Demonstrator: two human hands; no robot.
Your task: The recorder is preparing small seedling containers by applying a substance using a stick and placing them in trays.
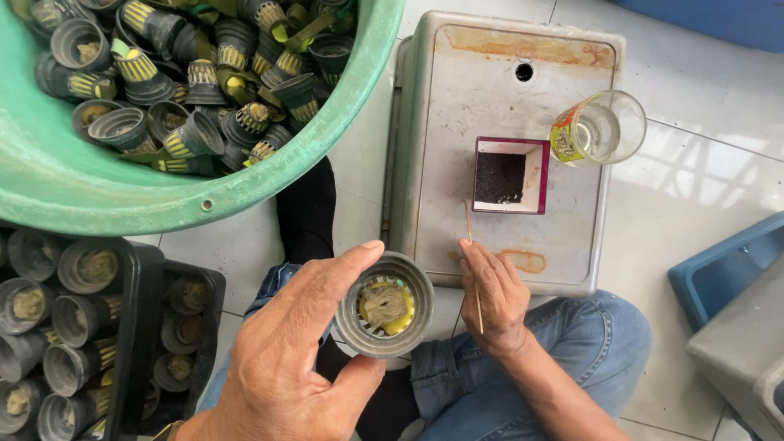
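We hold a small grey net pot (385, 305) in our left hand (290, 351), thumb over the far rim and fingers curled under the near side, so the mouth faces up and the brownish plug of growing medium (382, 304) inside can be seen against the yellow slotted base. It sits low in the middle of the view, above our lap, just near the metal stool (457, 147) that serves as a work surface. Our right hand (494, 298) is closed narrowly on a thin wooden stick (473, 269), pinched between the fingers like a pen, its far tip pointing toward the small square box (510, 175) with a magenta rim; the box holds something dark and fine, perhaps seed, though we cannot tell for sure. To the right of the box stands a clear glass (600, 128) with a coloured label, seemingly holding a little water, within easy reach of the stick. Far left, a big green basin (122, 204) is heaped with more grey and yellow pots, while the black tray (135, 327) at near left keeps pots standing upright in rows, each already holding a plug. Our jeans (563, 343) show we sit on the tiled floor with everything gathered close round us.
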